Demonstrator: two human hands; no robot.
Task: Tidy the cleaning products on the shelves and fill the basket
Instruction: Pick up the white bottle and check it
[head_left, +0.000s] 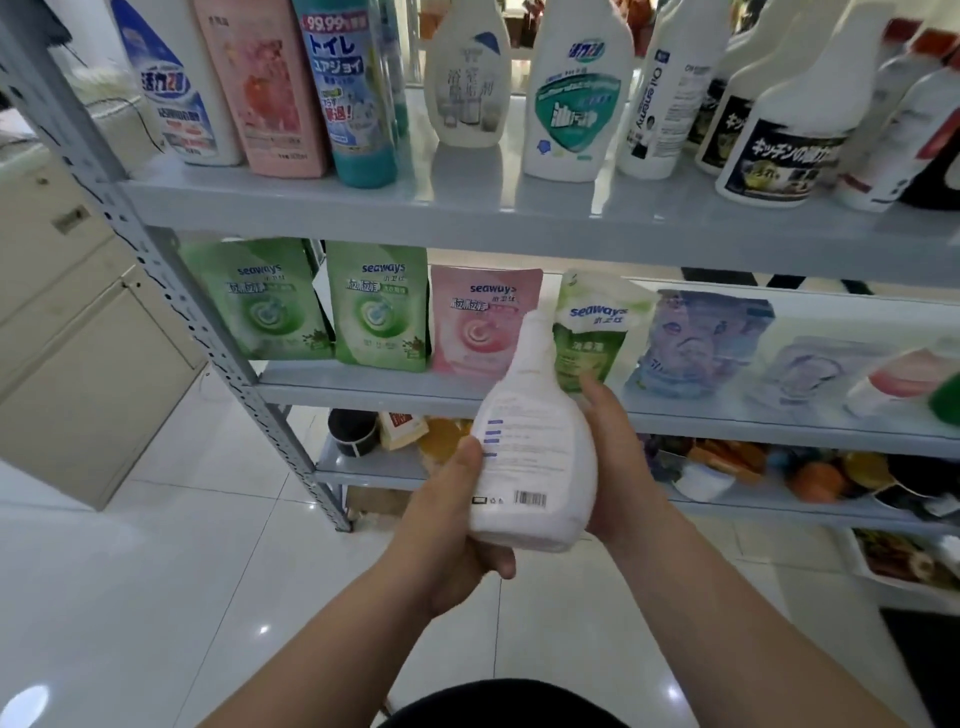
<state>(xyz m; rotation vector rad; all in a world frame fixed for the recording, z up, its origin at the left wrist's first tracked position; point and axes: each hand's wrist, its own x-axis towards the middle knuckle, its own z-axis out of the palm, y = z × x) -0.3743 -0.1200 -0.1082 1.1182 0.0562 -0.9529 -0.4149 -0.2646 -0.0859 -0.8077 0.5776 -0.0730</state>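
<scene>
1. In front of the grey metal shelves, a person holds a white bottle (535, 457) in both hands, at the height of the middle shelf (363, 389) and clear of it.
2. The left hand (447, 530) grips the bottle's lower left: the thumb is pressed on the face turned to the camera and the fingers are curled under the base.
3. The right hand (618, 467) cups the bottle's right side. Its palm lies against the bottle, and its fingers are mostly hidden behind it.
4. The bottle stands nearly upright with its neck leaning a little left. Its back label shows small lines of print too fine to read and a barcode (530, 500) near the bottom.
5. On the middle shelf, two green pouches (260, 301) and a pink pouch (472, 317) all read "seaways", as does a green-and-white pouch (587, 332).
6. On the top shelf (363, 208), a teal bottle (353, 93) reads "99.99%" above Japanese lettering. A white bottle (660, 104) reads "Oil enemy", and a dark-labelled bottle (779, 150) carries Japanese script.
7. The pouches further right (701, 343) are blurred past reading, and the top-shelf bottles are cut off at the upper edge.
</scene>
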